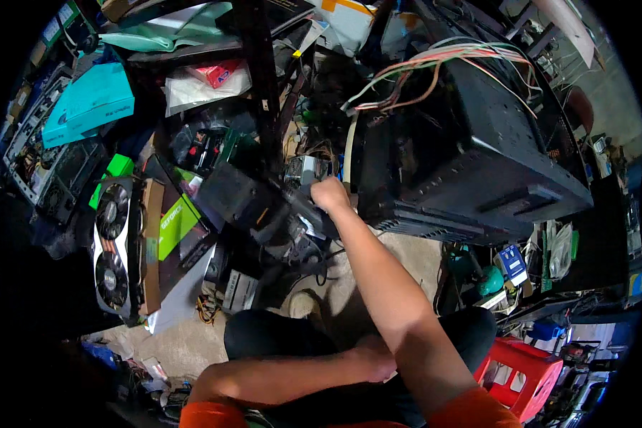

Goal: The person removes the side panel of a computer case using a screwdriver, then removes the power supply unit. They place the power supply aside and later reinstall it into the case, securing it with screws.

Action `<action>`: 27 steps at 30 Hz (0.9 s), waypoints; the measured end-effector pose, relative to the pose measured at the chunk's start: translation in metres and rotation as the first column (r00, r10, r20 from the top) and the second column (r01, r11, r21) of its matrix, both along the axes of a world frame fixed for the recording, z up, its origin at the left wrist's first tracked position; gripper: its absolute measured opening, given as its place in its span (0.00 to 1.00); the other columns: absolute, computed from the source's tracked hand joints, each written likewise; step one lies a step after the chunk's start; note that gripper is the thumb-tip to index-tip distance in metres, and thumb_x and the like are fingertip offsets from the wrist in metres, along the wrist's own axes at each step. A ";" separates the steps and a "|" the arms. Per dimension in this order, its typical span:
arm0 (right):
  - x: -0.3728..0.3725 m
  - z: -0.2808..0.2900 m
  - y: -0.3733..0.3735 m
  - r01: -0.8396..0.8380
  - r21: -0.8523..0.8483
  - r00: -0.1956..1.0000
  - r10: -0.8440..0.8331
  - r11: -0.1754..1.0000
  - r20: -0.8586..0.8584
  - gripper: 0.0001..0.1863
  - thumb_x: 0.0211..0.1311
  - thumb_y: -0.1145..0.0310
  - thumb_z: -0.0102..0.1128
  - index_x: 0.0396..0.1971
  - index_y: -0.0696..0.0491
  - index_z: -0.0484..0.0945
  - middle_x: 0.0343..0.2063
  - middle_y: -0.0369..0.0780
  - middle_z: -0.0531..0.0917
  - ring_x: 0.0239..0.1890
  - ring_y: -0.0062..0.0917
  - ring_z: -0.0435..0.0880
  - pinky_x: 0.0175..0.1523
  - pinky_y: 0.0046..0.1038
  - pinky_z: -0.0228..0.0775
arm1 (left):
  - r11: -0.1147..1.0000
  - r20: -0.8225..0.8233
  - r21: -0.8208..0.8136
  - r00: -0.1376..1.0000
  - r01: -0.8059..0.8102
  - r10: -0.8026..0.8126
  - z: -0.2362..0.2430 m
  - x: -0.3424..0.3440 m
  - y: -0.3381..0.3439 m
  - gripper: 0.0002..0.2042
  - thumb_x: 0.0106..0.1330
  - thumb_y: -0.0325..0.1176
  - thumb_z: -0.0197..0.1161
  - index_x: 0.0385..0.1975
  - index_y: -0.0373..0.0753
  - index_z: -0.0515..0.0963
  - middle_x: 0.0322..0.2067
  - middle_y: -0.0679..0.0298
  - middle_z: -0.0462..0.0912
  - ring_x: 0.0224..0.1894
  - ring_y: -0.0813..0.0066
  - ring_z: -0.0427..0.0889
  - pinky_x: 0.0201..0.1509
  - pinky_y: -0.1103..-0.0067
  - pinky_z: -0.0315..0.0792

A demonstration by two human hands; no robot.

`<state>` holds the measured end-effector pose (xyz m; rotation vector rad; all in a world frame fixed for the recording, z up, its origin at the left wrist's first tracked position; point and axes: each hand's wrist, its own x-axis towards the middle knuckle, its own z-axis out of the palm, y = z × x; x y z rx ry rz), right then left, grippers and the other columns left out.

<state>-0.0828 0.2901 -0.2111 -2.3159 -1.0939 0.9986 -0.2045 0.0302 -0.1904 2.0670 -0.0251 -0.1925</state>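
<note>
My right hand [329, 194] reaches forward, its fingers closed. Whatever it grips, if anything, is hidden by the hand. Just beyond it, a silvery-grey metal box [308, 169] lies among loose cables. Dark parts crowd the space beside the hand, too dim to name. To its right stands a black computer case [510, 160], with a bundle of coloured wires [442, 57] lying over it. My left forearm crosses my lap, and my left hand [374, 360] rests by my right forearm, its fingers hidden.
A dual-fan graphics card [112, 246] stands at the left beside a green-and-black box [178, 225]. Farther back are a turquoise box [89, 105] and an opened computer [53, 167]. A red plastic stool [522, 378] is at the lower right. A white-labelled box [240, 291] sits on the floor.
</note>
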 end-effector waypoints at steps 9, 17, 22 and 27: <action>0.031 -0.140 0.044 0.396 -0.154 0.868 -0.424 0.905 -0.257 0.17 0.55 0.65 0.48 0.40 0.59 0.76 0.41 0.49 0.79 0.41 0.40 0.79 0.43 0.34 0.68 | 0.926 -0.156 -0.221 0.948 -0.307 0.277 -0.002 -0.005 0.005 0.13 0.63 0.36 0.50 0.41 0.37 0.74 0.43 0.55 0.77 0.48 0.57 0.74 0.50 0.69 0.68; 0.020 -0.098 0.051 0.372 0.027 0.926 -0.373 0.928 0.051 0.19 0.51 0.63 0.54 0.41 0.58 0.76 0.43 0.51 0.78 0.47 0.46 0.76 0.51 0.37 0.68 | 0.895 0.151 -0.390 0.944 -0.216 0.293 0.006 -0.009 0.022 0.15 0.63 0.36 0.50 0.47 0.36 0.69 0.49 0.54 0.73 0.53 0.59 0.69 0.55 0.69 0.65; 0.008 -0.086 0.042 0.359 0.124 0.931 -0.364 0.925 0.024 0.18 0.49 0.65 0.58 0.41 0.57 0.76 0.40 0.52 0.79 0.44 0.47 0.77 0.49 0.39 0.69 | 0.830 0.084 -0.520 0.955 -0.202 0.285 0.005 -0.002 0.024 0.14 0.64 0.35 0.47 0.47 0.37 0.70 0.50 0.55 0.72 0.54 0.60 0.68 0.56 0.70 0.64; 0.028 -0.118 0.046 0.366 0.138 0.911 -0.385 0.920 0.148 0.18 0.49 0.62 0.60 0.39 0.56 0.77 0.39 0.51 0.80 0.43 0.46 0.78 0.48 0.39 0.70 | 0.913 0.008 -0.382 0.987 -0.145 0.161 0.028 -0.005 0.041 0.13 0.65 0.36 0.45 0.44 0.39 0.73 0.50 0.56 0.73 0.54 0.63 0.69 0.55 0.71 0.65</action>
